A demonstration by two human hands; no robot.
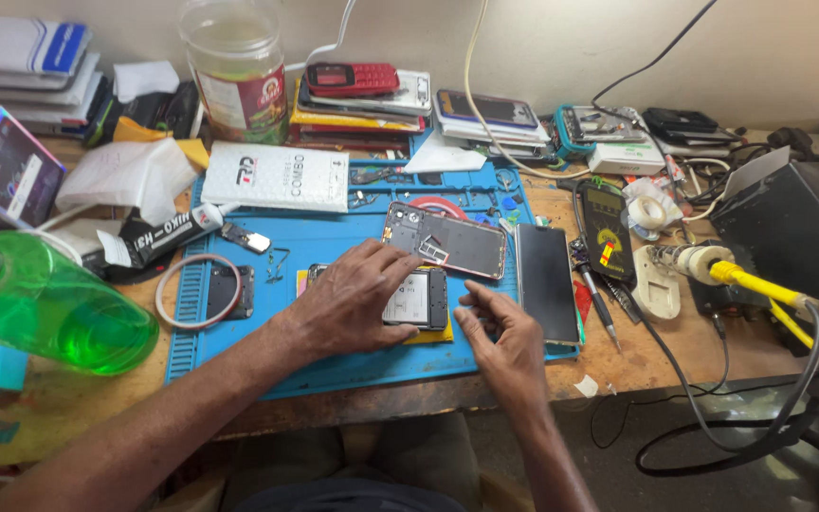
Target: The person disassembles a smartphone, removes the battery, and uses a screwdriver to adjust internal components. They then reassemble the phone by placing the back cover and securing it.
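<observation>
Phone repair workshop. Worn wooden worktop [675, 356] against plain pale wall. Blue ribbed silicone repair mat [334, 365] at centre. Opened smartphone with back removed [417, 300] on mat; second opened phone frame, circuit parts exposed [447, 239], behind it; loose black glass screen panel [546, 281] beside. Stacks of old handsets [471, 116] along wall, small red keypad phone [351, 78] on top of one. Black handheld multimeter [607, 228], yellow-handled soldering iron [741, 280], black bench power unit [798, 228], tangled cables. Green translucent plastic liquid bottle [49, 308] at left.

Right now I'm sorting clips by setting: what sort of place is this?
Most likely a phone repair bench: opened phones lie on a blue work mat, a multimeter and soldering tool sit beside it.
</observation>
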